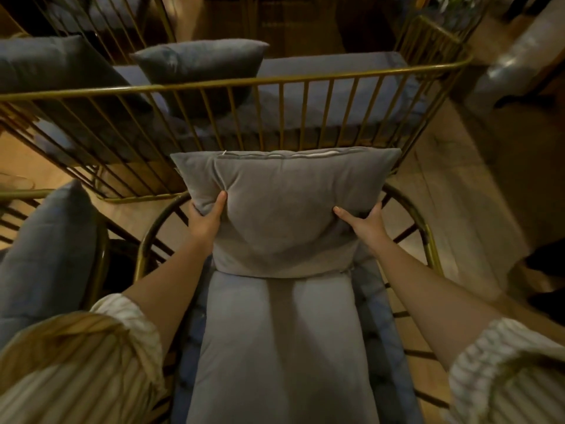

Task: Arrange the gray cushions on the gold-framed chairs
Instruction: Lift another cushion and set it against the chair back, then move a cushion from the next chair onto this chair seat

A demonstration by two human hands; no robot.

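A person in rolled-up striped sleeves (101, 359) is holding a gray cushion (287, 209) upright against the back of a gold-framed chair (429, 240), both bare hands pressing into its lower sides. The left hand (206, 217) is gripping the cushion's left edge, thumb on the front face and fingers wrapped behind, bunching the fabric into a fold. The right hand (363, 220) is clamping the right edge in the same way, thumb lying across the front while the fingers are tucked behind, out of sight. The cushion's zipped seam is running along its top edge, and its bottom edge is resting on the rear of the pale gray seat pad (275, 347), which is filling the chair's rounded frame.

Just behind the chair, a long gold-railed bench (275, 82) is carrying a blue-gray seat and a second cushion (201, 68), standing on edge and leaning behind the bars. A third cushion (46, 65) is lying at the bench's left end. To the left of the chair, another cushion (42, 255) is propped upright in a neighbouring gold-framed seat. The wooden floor (452, 191) is showing warm under dim light.
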